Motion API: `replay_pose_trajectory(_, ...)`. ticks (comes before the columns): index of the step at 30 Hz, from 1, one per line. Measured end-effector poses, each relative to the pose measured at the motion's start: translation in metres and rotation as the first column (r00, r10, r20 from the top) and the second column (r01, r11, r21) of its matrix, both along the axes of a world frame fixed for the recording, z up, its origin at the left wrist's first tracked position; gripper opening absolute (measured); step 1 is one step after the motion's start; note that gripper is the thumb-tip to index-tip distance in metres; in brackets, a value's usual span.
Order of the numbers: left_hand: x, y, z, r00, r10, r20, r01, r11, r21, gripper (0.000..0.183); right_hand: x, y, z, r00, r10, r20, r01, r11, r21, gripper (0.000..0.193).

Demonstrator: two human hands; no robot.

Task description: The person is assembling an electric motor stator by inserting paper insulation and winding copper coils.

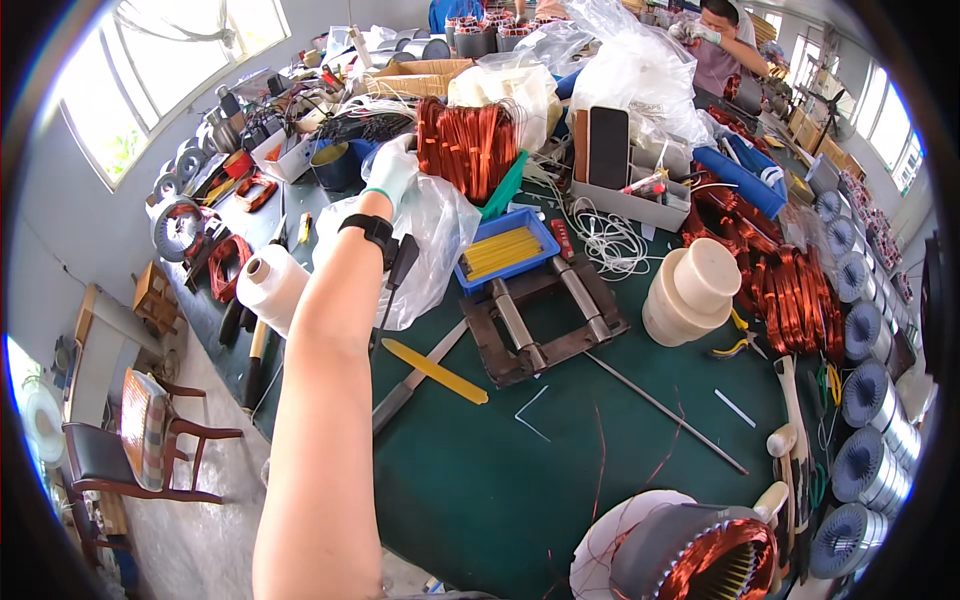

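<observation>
My left arm stretches forward over the bench. Its hand [392, 172], in a white glove, is at the left edge of an upright bundle of copper wire coils [466, 150]. The fingers are mostly hidden, so I cannot tell whether they grip the coils. Under the wrist lies a clear plastic bag [436, 232]. My right hand is out of view. Close to me at the lower right stands a motor stator [655, 550] with copper windings in its bore and loose wire ends rising from it.
Mid-bench are a blue tray [548, 240] of yellow strips, a metal frame with rollers [515, 325], a yellow strip [435, 371], a thin rod [668, 415] and stacked cream containers [690, 293]. A thread cone [272, 288] stands left; pliers [740, 347] and more coils [795, 300] lie right. A co-worker [722, 45] sits beyond.
</observation>
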State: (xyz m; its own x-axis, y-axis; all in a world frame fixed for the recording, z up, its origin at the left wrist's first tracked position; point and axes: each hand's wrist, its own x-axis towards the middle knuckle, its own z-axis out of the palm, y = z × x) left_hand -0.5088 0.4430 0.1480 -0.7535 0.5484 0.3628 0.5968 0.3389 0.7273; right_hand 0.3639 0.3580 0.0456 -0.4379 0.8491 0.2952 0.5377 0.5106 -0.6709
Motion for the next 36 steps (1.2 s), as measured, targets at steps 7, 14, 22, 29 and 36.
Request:
replay_pose_trajectory(7,-0.007,-0.005,0.000,0.899,0.251,-0.359,-0.385,0.843,-0.375,0.030,-0.017,0.017,-0.007,0.997,0.075,0.011,-0.076,0.997,0.017,0.078)
replay_pose_trajectory(14,-0.082,-0.020,-0.029,0.939,0.103,-0.328,-0.273,0.805,-0.527,0.042,-0.036,0.033,-0.010,0.986,0.167,0.012,-0.168,0.986,0.025,0.073)
replay_pose_trajectory(22,-0.003,-0.007,-0.015,0.836,0.307,-0.455,-0.451,0.856,-0.251,0.028,-0.059,0.053,-0.002,0.968,0.243,0.059,-0.247,0.967,0.064,0.067)
replay_pose_trajectory(29,0.013,-0.046,0.020,0.796,0.496,-0.346,-0.480,0.866,0.138,0.016,-0.078,0.066,-0.002,0.945,0.317,0.076,-0.323,0.944,0.070,0.062)
replay_pose_trajectory(36,0.056,-0.064,-0.028,0.793,0.187,-0.579,-0.387,0.890,-0.242,0.036,-0.107,0.084,-0.005,0.911,0.401,0.090,-0.408,0.910,0.076,0.057)
